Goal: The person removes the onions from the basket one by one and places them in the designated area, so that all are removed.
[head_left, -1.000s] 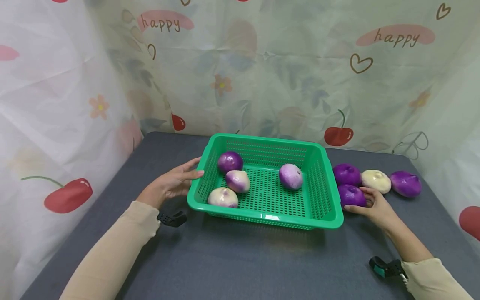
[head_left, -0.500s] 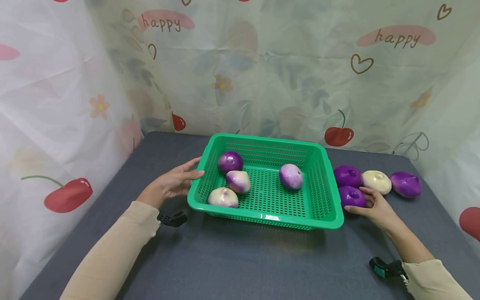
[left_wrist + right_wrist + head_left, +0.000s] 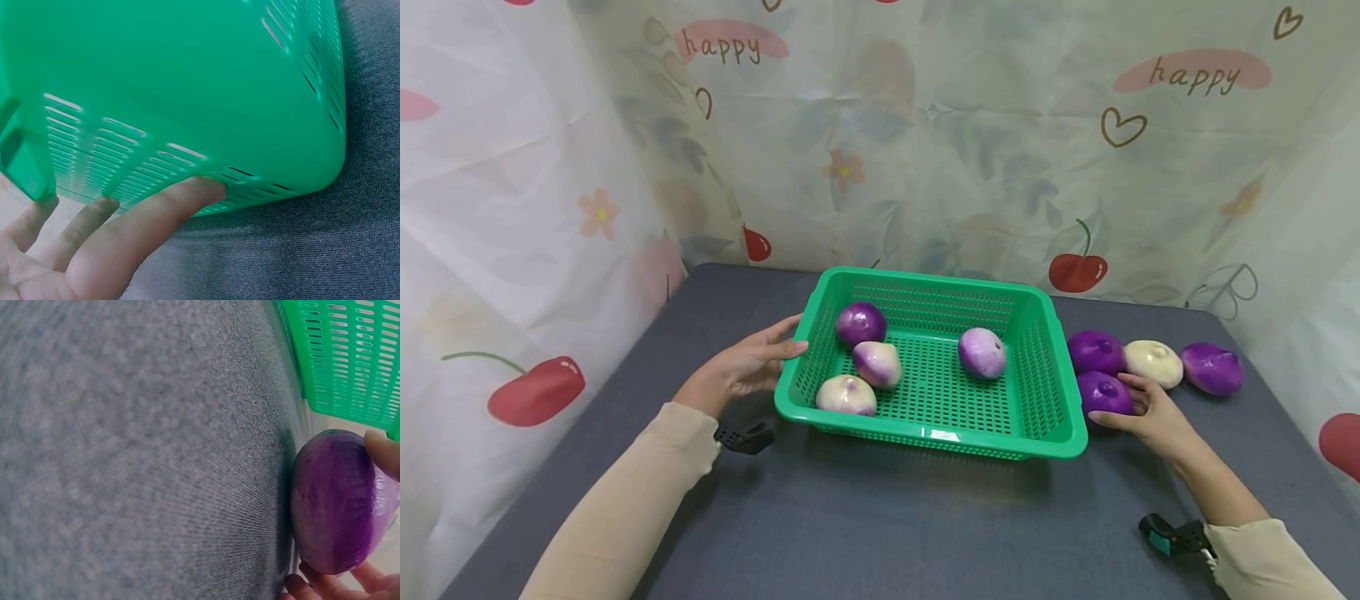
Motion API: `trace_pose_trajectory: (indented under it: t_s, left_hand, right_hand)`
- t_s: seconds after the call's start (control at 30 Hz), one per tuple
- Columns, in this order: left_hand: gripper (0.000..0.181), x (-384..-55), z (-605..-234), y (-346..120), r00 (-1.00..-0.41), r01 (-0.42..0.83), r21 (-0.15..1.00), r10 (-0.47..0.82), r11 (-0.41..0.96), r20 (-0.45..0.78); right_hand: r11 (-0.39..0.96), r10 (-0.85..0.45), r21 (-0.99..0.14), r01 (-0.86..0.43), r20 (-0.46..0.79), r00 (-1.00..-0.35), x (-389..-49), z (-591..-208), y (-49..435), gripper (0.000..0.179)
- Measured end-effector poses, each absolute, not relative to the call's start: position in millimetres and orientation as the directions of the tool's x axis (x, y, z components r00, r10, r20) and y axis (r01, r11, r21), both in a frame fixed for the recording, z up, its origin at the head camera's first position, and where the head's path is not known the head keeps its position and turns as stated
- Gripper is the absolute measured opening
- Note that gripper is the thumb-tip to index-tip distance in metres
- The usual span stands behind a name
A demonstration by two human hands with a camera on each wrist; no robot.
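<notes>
A green plastic basket [image 3: 925, 433] with slotted walls stands mid-table. It holds a dark purple onion [image 3: 861, 324], two white-and-purple onions [image 3: 877, 364] to the left, and a pale purple onion [image 3: 981, 353] to the right. My left hand [image 3: 748, 363] touches the basket's left side with fairly straight fingers; the left wrist view shows fingertips [image 3: 209, 189] against the outer wall. On the right, my right hand [image 3: 1153, 415] holds a purple onion [image 3: 1103, 392] between thumb and fingers. That onion [image 3: 331, 503] appears to rest on the table in the right wrist view.
Behind the held onion lies another purple onion [image 3: 1094, 351]. A cream-white onion [image 3: 1152, 362] and one more purple onion [image 3: 1213, 368] sit farther right. The grey table [image 3: 925, 525] is enclosed by a printed curtain [image 3: 925, 142] at the back and sides.
</notes>
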State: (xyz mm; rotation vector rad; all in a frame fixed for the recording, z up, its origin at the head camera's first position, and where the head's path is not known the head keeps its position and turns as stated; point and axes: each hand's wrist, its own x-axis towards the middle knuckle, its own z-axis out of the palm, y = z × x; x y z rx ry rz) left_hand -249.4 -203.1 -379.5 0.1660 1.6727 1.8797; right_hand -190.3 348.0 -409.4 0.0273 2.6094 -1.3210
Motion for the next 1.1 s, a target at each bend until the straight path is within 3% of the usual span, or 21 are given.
trace_pose_trajectory:
  t_s: [0.43,0.7,1.1]
  left_hand:
    - [0.072,-251,-380,-202,-0.793,-0.335,0.942,0.543,-0.008,-0.278]
    - [0.072,-251,-381,-203,-0.791,-0.340,0.940,0.542,-0.007,-0.282]
    - [0.071,-252,-383,-205,-0.800,-0.334,0.943,0.527,0.008,-0.287]
  right_hand:
    - [0.627,-0.083,-0.774,0.085,-0.176,-0.981,-190,-387,360,0.085]
    - [0.553,-0.105,-0.833,-0.021,-0.045,-0.993,-201,-345,362,0.044]
    - [0.435,-0.184,-0.892,-0.122,0.044,-0.982,-228,-278,285,0.051]
